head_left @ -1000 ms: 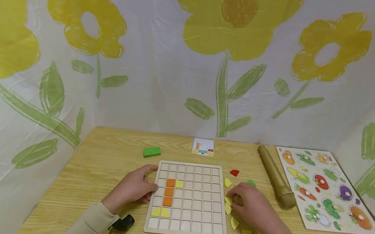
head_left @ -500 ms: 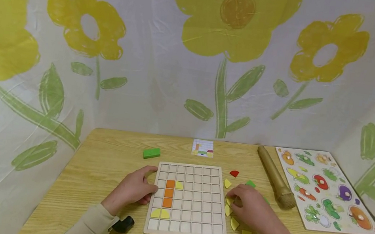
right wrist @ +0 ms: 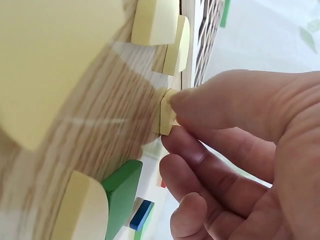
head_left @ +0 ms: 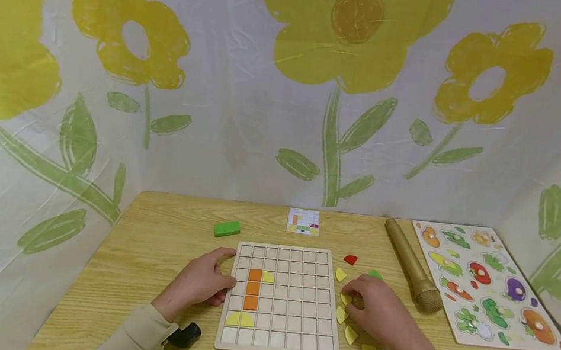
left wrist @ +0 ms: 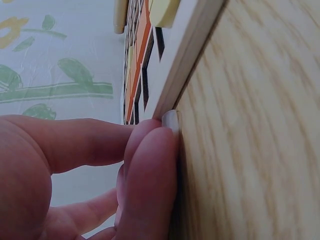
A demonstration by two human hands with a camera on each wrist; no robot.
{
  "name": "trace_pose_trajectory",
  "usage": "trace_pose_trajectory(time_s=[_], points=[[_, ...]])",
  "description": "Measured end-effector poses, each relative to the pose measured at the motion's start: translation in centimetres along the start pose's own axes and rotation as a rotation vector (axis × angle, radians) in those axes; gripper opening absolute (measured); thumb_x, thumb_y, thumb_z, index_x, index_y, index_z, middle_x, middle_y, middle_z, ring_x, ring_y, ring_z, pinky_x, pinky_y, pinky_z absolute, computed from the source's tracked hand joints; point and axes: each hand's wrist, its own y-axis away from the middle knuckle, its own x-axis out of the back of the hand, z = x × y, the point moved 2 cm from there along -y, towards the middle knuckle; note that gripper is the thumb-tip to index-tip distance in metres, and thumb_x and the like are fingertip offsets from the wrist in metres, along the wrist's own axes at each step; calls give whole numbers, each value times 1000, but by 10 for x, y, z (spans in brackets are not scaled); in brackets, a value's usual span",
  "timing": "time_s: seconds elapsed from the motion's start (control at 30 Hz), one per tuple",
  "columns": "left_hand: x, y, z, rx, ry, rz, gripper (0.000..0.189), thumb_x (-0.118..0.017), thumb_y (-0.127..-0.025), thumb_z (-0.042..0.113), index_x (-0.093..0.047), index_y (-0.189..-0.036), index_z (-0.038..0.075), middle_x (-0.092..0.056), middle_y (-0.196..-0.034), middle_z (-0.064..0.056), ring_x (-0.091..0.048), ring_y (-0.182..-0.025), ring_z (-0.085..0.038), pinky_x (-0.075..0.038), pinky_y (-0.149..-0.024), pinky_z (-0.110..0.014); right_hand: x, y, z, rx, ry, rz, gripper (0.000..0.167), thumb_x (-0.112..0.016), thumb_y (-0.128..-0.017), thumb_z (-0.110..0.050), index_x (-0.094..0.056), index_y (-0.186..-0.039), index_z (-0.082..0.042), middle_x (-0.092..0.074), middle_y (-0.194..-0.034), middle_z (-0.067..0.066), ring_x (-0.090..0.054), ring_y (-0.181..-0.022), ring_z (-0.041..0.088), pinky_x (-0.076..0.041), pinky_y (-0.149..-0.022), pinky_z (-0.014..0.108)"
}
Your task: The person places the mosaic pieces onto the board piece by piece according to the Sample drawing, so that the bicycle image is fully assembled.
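A wooden grid board lies in front of me, with orange squares and yellow quarter-circle pieces in some cells. My left hand grips its left edge; in the left wrist view, thumb and fingertips meet at the board's rim. Beyond the right edge, my right hand pinches a yellow quarter-circle piece between thumb and fingers, low over the table. More yellow pieces lie along that edge. A red quarter-circle piece and green pieces lie beyond the right hand.
A small pattern card lies behind the board. A green block sits at the back left. At the right are a gold microphone and a vegetable puzzle board. A flowered cloth hangs behind the table.
The pinched yellow piece and the right fingers have shifted slightly right, away from the board. The left hand and the board stay where they were.
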Motion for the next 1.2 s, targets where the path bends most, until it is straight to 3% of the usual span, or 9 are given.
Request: trace_pose_trajectory(time_s=[0.4,0.63,0.77,1.0,1.2], points=[[-1,1,0,9,0,-2,72,-76,-96,12,-48,-162,16,-67,-70,-9,-65,-57,-17,-61,-56,-31,-1,1,0,-22,8,-5,15,-82,-88,-7,-82,-102,-13,-67,-91,-6,-51,-83,8,-52,-73,25],[-1,0,-1,5,-4,-4,72,-76,-97,13,-48,-163,18,-68,-72,-9,-65,-57,-18,-60,-56,-32,-1,-1,-12,-25,7,-22,16,-82,-91,-11,-81,-107,-15,-69,-96,-8,-59,-89,7,-58,-81,30],[-1,-1,-1,4,-3,-8,72,-76,-97,14,-47,-163,18,-67,-72,-9,-65,-57,-18,-61,-56,-32,-3,-5,-34,-10,0,-42,20,-85,-90,-13,-80,-109,-14,-72,-101,-6,-63,-94,10,-59,-84,33],[1,1,-1,-9,16,-10,72,-74,-98,11,-46,-164,16,-68,-72,-10,-65,-57,-18,-61,-56,-32,-25,-18,-88,172,54,-12,19,-87,-88,-14,-81,-106,-11,-74,-101,-3,-65,-95,12,-61,-86,33],[0,0,0,1,12,-15,71,-74,-98,12,-47,-163,17,-68,-69,-8,-64,-57,-17,-60,-57,-32,-44,-27,-134,274,58,-48,17,-87,-88,-17,-83,-104,-16,-72,-97,-7,-63,-94,9,-59,-80,27]])
